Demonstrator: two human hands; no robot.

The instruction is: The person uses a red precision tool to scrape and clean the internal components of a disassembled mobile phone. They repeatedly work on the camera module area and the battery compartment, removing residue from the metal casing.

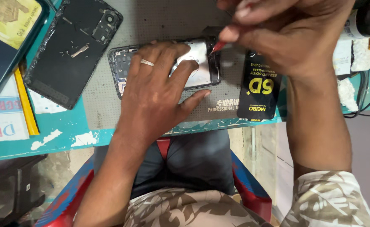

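Observation:
An opened phone (205, 63) with its back removed lies on a grey work mat (160, 21). My left hand (155, 92), a ring on one finger, presses flat on the phone's middle and covers most of it. My right hand (286, 33) pinches a thin red-tipped tool (217, 46), whose point touches the phone's right end near the dark frame. The phone's left end (118, 63) shows bare internals.
The phone's detached dark back cover (69, 50) lies left on the mat. A black packet (260, 92) rests right of the phone. Books and papers (4, 38) sit far left, cables (367, 96) far right. The teal table edge (67, 138) runs in front of my lap.

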